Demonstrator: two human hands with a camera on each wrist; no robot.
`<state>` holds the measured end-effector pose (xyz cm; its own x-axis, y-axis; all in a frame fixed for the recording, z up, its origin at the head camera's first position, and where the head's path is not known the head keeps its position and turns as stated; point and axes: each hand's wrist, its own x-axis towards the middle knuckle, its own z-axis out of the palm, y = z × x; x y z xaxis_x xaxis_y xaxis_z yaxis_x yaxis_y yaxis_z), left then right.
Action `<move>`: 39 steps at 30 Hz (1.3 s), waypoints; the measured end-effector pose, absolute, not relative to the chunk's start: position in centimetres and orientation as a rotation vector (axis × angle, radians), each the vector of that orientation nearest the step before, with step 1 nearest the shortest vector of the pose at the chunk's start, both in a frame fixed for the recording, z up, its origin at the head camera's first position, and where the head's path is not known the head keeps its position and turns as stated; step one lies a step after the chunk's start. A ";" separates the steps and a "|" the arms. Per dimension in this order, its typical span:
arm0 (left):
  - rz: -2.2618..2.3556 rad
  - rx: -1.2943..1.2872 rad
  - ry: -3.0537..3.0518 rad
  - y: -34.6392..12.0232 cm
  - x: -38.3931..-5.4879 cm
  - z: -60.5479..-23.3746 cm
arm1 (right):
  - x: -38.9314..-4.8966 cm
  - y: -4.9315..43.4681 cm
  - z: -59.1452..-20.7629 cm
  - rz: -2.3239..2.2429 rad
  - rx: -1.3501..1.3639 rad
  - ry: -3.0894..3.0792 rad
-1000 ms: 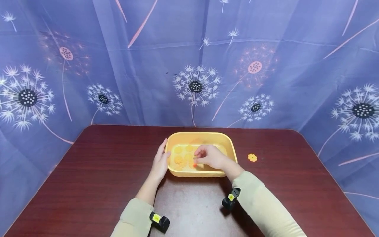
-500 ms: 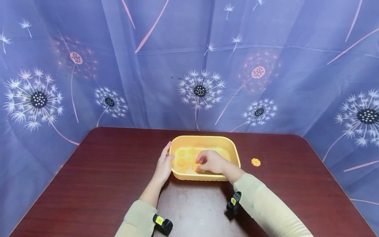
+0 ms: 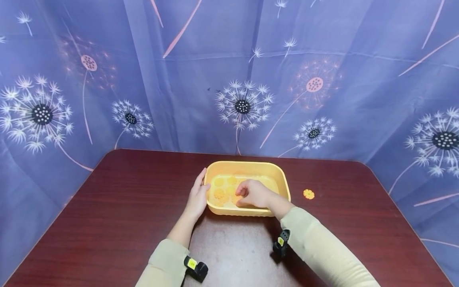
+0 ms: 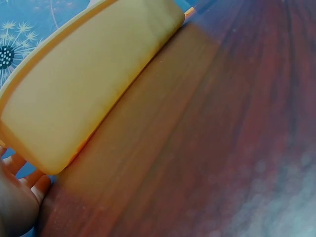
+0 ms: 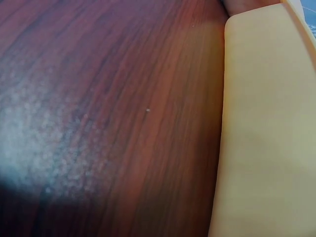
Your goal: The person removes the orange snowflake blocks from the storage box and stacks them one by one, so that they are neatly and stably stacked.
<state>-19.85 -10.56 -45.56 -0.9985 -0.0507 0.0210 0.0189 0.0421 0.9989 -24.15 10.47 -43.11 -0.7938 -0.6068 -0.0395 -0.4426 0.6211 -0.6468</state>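
Observation:
A yellow plastic bin (image 3: 247, 213) stands on the table. My left hand (image 3: 197, 199) holds its left end, thumb over the rim and fingers along the outside; the left wrist view shows these fingers (image 4: 37, 185) at the bin's bottom corner. Inside the bin lie several flat round pieces in yellow and orange, among them an orange flower-shaped disc (image 3: 219, 194). My right hand (image 3: 255, 194) reaches in over the near rim, with thumb and curled forefinger pinching at another orange flower-shaped disc (image 3: 234, 198), partly hidden by the fingers.
A single orange flower-shaped disc (image 3: 308, 194) lies on the dark red wooden table (image 3: 118, 223), right of the bin. Behind the table hangs a blue curtain (image 3: 193, 91) with dandelion prints. The right wrist view is filled by tabletop and the bin's near wall (image 5: 269, 123).
The right hand has lowered slightly within the bin, and the orange disc at its fingertips is now down near the bin floor. The left hand keeps its hold; the head view has shifted a little.

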 end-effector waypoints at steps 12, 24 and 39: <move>-2.137 0.023 -2.226 -10.8 -19.6 -45.3 | -24.1 10.5 -42.8 -0.995 -0.863 2.584; -2.144 0.016 -2.221 -10.7 -19.8 -45.4 | -24.2 10.9 -42.2 -1.269 -0.628 2.401; -2.172 0.047 -2.239 -10.3 -18.0 -42.2 | -24.1 11.3 -42.1 -1.461 -0.437 2.248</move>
